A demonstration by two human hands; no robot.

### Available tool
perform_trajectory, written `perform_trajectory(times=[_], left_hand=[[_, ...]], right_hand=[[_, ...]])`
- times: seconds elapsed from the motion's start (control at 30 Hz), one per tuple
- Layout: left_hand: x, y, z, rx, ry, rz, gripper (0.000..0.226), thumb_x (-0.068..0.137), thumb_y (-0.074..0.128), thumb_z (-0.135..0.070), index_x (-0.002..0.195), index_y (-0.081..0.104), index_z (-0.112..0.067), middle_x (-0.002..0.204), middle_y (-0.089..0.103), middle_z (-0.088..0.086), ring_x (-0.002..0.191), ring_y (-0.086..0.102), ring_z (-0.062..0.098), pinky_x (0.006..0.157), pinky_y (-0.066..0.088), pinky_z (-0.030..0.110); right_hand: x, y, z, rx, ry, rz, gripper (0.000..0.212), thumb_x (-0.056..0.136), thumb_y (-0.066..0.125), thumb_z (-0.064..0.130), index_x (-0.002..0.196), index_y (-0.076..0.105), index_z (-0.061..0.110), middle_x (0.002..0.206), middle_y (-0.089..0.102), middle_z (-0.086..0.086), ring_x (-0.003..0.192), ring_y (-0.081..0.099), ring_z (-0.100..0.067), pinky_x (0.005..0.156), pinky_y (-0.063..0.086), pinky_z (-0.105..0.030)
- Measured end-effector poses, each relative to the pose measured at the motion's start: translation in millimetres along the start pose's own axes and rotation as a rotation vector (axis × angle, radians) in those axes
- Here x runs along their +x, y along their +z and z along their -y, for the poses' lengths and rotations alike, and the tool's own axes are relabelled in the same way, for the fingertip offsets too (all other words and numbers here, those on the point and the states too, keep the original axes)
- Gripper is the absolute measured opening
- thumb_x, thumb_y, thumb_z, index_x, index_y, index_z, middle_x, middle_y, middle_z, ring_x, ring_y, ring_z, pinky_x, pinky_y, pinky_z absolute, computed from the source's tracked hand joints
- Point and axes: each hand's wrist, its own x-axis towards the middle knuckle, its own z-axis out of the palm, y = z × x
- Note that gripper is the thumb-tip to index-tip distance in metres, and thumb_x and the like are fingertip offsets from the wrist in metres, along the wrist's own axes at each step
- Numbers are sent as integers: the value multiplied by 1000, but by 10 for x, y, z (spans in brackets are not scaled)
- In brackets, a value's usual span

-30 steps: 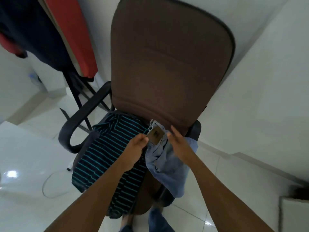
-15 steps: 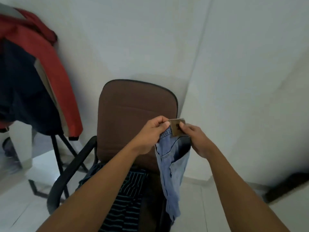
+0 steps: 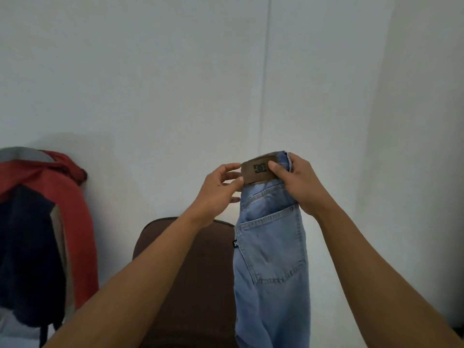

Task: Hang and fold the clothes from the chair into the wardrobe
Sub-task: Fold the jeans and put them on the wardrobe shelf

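1. Two bare forearms reached up from the lower corners of the view and met at the waistband of the jeans (image 3: 271, 259).
2. The right hand (image 3: 298, 187) gripped the top of the jeans. Its thumb pressed on the front of the brown patch (image 3: 258, 172), and its fingers curled round behind the waistband.
3. The left hand (image 3: 218, 189) was at the left edge of the waistband with its fingers loosely bent and slightly apart. The thumb tip touched the lower left corner of the patch. I could not tell whether this hand pinched the cloth or only touched it.
4. The light blue jeans hung straight down from the hands, held up in the air, with a back pocket facing the camera. A small black tag (image 3: 235, 244) sat on the pocket's left edge. The lower end of the jeans ran out of the bottom of the view.
5. Behind and below the jeans stood the brown backrest of the chair (image 3: 185, 272). The denim covered its right side.
6. Farther left, a red garment (image 3: 72, 202) and a dark garment (image 3: 27, 247) hung draped together.
7. A plain pale wall (image 3: 175, 71) closed the scene behind.
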Motion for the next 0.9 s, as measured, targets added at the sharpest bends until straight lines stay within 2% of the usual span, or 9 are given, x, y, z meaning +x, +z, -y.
perform_trajectory(times=[0.13,0.2,0.3,0.4,0.5,0.6,0.7,0.8,0.9], left_hand=[[4,53,-291,159,87,-106,29,90,71,-29,118,61,-28,112,64,-3,98,65,20,78,59,37],[-13,92,-440,188,118,-39,26,91,70,-33,115,65,-27,108,68,-2,95,67,21,74,57,33],[-30,157,-624,232,71,151,40,92,69,-35,130,63,-27,114,70,-3,99,69,16,82,61,36],[-25,187,-731,139,42,206,32,90,71,-36,121,65,-31,112,73,-4,98,71,11,82,59,31],[-8,210,-821,108,20,74,57,80,77,-49,127,61,-21,112,72,-6,91,71,8,67,55,21],[79,231,-868,181,34,-91,76,69,81,-60,128,55,-21,114,66,-6,94,67,10,75,57,28],[202,180,-947,167,71,-195,51,77,79,-47,117,62,-19,108,71,0,92,70,15,83,60,37],[323,97,-1095,121,71,-278,21,95,63,-33,97,71,-14,93,74,8,84,72,26,83,59,49],[414,17,-1290,78,48,-313,27,100,57,-30,96,69,-6,93,73,15,85,71,33,82,59,54]], right_hand=[[141,-55,352,-82,-27,-99,16,94,65,25,106,72,18,100,75,0,92,72,-16,87,59,-38],[180,-58,476,-68,47,-119,12,93,67,22,100,73,13,95,76,-5,88,73,-21,84,61,-40],[192,-68,642,177,257,-54,18,93,65,19,89,71,2,92,75,-13,88,73,-30,81,61,-44],[174,-78,793,368,348,-35,45,98,54,43,100,66,0,96,71,-17,83,70,-31,69,59,-38],[169,-90,873,449,380,112,82,94,34,71,117,62,-2,108,73,-21,97,72,-31,86,58,-43],[165,-97,939,360,339,329,117,72,10,96,122,69,8,117,72,-15,114,65,-31,100,45,-52],[172,-116,970,366,257,396,126,62,-5,99,123,71,19,119,72,-7,108,58,-21,94,35,-42],[178,-185,873,360,169,238,109,74,1,93,131,64,24,124,70,1,110,55,-20,92,28,-46],[83,-250,503,-323,37,-16,91,69,48,92,142,46,37,141,52,9,133,42,-20,110,29,-50]])
